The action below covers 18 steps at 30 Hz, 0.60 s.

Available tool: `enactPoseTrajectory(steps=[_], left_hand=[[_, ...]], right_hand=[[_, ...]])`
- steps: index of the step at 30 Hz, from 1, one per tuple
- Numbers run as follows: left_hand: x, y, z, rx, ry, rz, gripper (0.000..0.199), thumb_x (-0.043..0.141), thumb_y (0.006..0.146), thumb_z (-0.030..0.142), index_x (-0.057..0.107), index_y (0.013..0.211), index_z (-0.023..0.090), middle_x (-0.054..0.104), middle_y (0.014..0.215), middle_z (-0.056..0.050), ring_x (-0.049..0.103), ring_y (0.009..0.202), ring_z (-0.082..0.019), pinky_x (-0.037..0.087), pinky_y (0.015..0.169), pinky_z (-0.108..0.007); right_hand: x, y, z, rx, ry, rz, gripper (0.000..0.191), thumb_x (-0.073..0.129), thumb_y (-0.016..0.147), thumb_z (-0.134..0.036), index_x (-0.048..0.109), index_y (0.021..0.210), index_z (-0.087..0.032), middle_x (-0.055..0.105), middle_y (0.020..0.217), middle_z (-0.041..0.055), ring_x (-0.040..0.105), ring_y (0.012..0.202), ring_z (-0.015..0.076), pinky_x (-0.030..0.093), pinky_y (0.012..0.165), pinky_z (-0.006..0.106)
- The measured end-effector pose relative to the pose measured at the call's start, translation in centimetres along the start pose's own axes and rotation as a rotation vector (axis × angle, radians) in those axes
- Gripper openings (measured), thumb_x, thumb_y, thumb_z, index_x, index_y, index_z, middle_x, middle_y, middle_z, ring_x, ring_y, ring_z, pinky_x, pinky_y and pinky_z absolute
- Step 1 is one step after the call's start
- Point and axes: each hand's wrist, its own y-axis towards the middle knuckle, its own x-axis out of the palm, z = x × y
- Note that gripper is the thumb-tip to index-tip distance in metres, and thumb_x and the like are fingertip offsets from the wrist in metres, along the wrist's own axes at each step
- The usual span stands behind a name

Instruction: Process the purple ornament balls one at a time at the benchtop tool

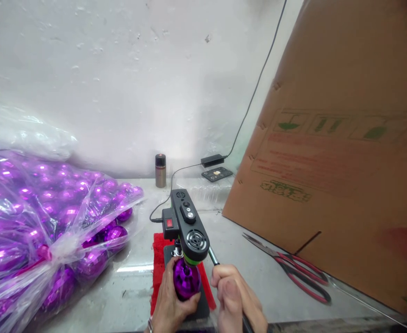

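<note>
A shiny purple ball [186, 279] sits in my left hand [172, 300], whose thumb and fingers curve round its sides. Right above the ball is the round front end of a black machine [190, 226] with a red switch and a green ring beneath. My right hand [236, 296] is closed round the dark grip of a metal lever [213, 255] at the machine's right side. Under the machine lies a red mat [158, 259] with a dark base plate on it.
A clear bag of purple balls [50, 208] fills the left. Red-and-black scissors [293, 268] lie at the right, before a large cardboard box [328, 162]. Behind stand a small bottle [160, 171], a phone [217, 174] and a corded black adapter [212, 160].
</note>
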Motion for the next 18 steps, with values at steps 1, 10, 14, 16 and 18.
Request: enactPoseTrajectory(steps=[1,10,14,16,18], left_hand=[[0.1,0.0,0.1,0.002,-0.001,0.011,0.089,0.083,0.075,0.039,0.046,0.152,0.014,0.065,0.148,-0.022,0.065,0.138,-0.040,0.051,0.121,-0.058],[0.0,0.0,0.4,0.030,-0.005,0.045,0.086,0.083,0.074,0.037,0.049,0.150,0.014,0.068,0.145,-0.022,0.067,0.136,-0.040,0.054,0.118,-0.058],[-0.1,-0.1,0.3,0.018,0.007,0.042,0.090,0.084,0.073,0.039,0.049,0.151,0.012,0.068,0.144,-0.023,0.068,0.135,-0.040,0.055,0.118,-0.057],[0.0,0.0,0.3,0.014,-0.002,0.035,0.089,0.084,0.073,0.038,0.049,0.151,0.011,0.067,0.145,-0.023,0.068,0.136,-0.040,0.054,0.120,-0.058],[0.0,0.1,0.2,0.018,-0.008,0.026,0.089,0.084,0.073,0.036,0.049,0.151,0.012,0.067,0.147,-0.023,0.067,0.137,-0.040,0.053,0.120,-0.057]], right_hand=[[0.1,0.0,0.0,-0.008,0.004,0.003,0.050,0.045,0.114,-0.032,0.049,0.066,-0.022,0.058,0.065,-0.0006,0.053,0.056,0.0138,0.037,0.057,0.031],[0.1,0.1,0.3,-0.015,0.019,-0.004,0.049,0.044,0.114,-0.031,0.048,0.066,-0.023,0.058,0.066,-0.0003,0.054,0.058,0.0147,0.038,0.059,0.032],[0.1,-0.6,0.8,-0.030,0.059,0.011,0.046,0.046,0.113,-0.029,0.052,0.068,-0.022,0.059,0.066,-0.0008,0.055,0.060,0.0146,0.038,0.060,0.031],[0.2,-1.0,0.9,-0.033,0.044,0.014,0.046,0.046,0.112,-0.028,0.053,0.067,-0.022,0.060,0.068,-0.0007,0.054,0.058,0.0139,0.037,0.059,0.031],[0.3,-1.0,0.7,-0.013,0.023,0.030,0.047,0.047,0.112,-0.029,0.051,0.066,-0.022,0.058,0.066,-0.0009,0.052,0.056,0.0136,0.037,0.058,0.031]])
